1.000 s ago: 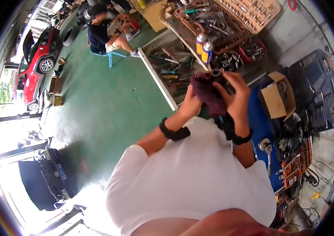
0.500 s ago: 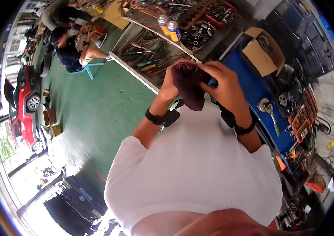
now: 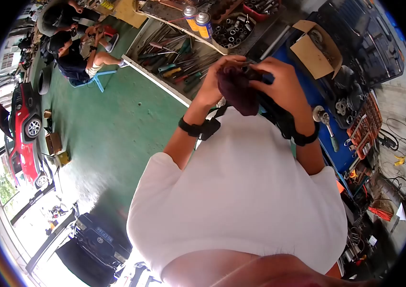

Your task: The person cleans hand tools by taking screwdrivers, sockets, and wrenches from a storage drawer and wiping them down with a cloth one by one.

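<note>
In front of my chest, my left hand (image 3: 208, 89) is closed around a bunched dark maroon cloth (image 3: 241, 97), whose end hangs down over my shirt. My right hand (image 3: 285, 82) pinches a dark cylindrical part (image 3: 249, 71) with a round opening, pressed against the upper side of the cloth. What kind of part it is I cannot make out, since fingers and cloth hide most of it. Beyond my hands lies an open drawer (image 3: 138, 61) of screwdrivers. To the right, a ratchet wrench (image 3: 326, 125) rests on a blue surface (image 3: 303, 91).
Two spray cans (image 3: 204, 27) and a tray of sockets (image 3: 234, 32) stand on the bench. An open cardboard box (image 3: 312, 58) and an orange socket set (image 3: 365, 125) lie at right. Two people (image 3: 71, 53) are at far left, above a red car (image 3: 23, 136).
Both hands have moved slightly upward with the cloth. The right hand has turned, and the dark part's round opening now shows. The whole view has shifted a little.
</note>
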`<act>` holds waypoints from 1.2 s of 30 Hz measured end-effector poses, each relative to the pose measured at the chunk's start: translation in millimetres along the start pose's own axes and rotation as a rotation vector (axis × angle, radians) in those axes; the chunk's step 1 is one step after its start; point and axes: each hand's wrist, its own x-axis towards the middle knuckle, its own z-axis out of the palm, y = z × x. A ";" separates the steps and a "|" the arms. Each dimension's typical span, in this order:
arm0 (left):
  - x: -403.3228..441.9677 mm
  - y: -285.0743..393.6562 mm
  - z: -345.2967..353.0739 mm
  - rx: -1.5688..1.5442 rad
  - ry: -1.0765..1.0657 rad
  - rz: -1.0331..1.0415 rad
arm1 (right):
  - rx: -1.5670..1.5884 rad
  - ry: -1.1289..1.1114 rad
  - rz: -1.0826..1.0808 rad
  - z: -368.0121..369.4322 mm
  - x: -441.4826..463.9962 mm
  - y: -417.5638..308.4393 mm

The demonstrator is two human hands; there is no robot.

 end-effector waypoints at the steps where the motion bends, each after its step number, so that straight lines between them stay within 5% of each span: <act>1: 0.1 -0.9 -4.8 0.002 0.003 -0.003 | -0.101 0.003 -0.024 9.1 4.4 1.8; 10: -15.8 -3.8 -26.1 0.009 0.077 -0.058 | -0.237 -0.012 -0.060 44.4 18.5 14.0; 15: -29.8 -8.1 -56.9 0.203 0.444 0.188 | -0.480 -0.049 -0.100 25.6 43.5 54.7; 18: -33.1 -6.3 -94.1 0.165 0.673 0.301 | -0.304 -0.029 0.165 8.9 80.3 104.7; 22: -41.8 31.9 -88.7 -0.348 0.826 0.239 | -0.696 0.006 0.174 8.8 137.2 182.1; 36: -109.4 -1.5 -143.9 -0.549 1.047 0.051 | -0.998 -0.204 0.449 60.5 222.9 245.1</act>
